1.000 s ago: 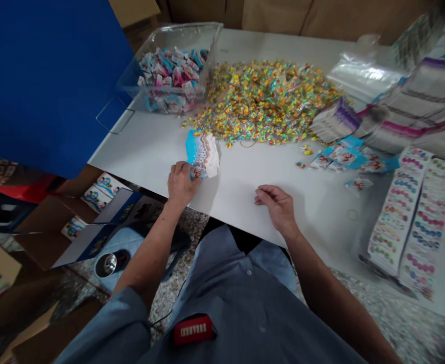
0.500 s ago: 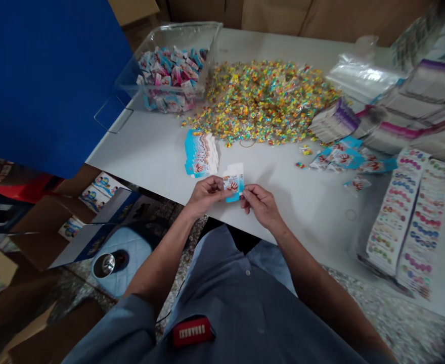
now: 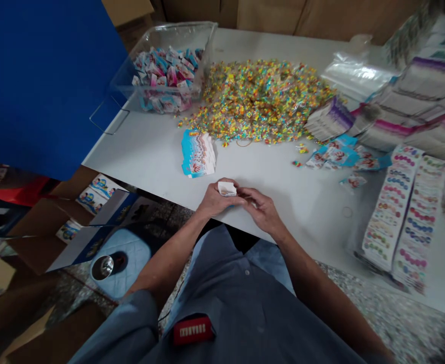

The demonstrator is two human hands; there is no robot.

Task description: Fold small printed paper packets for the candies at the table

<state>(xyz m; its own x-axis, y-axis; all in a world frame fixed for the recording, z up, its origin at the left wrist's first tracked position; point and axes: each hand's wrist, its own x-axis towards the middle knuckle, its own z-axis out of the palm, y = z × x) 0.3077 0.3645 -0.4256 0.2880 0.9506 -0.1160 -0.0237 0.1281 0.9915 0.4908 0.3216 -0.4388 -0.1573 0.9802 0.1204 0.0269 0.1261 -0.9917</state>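
Over the table's front edge, my left hand point(image 3: 215, 201) is wrapped round a small light-blue and white cardboard box point(image 3: 227, 189). The box stands opened out, its white open end facing up towards me. My right hand point(image 3: 262, 208) is closed against the box's lower part, its fingertips close to my left thumb. What those fingertips do underneath is partly hidden. Just beyond my left hand lies a fanned stack of flat blue and white cartons point(image 3: 197, 154). Past it spreads a wide heap of small colourful pieces in clear wrappers point(image 3: 260, 101).
A clear plastic bin point(image 3: 202, 91) of folded boxes stands at the back left. On the right lie blue packets point(image 3: 340, 154), purple-edged carton stacks point(image 3: 330, 121), clear bags point(image 3: 359, 76) and sticker strips point(image 3: 393, 207). A blue panel point(image 3: 48, 81) rises at left, above a stool point(image 3: 129, 253).
The flat blue carton has been opened into a box and tipped so its open end faces up. Both hands have drawn slightly closer together and nearer to me.
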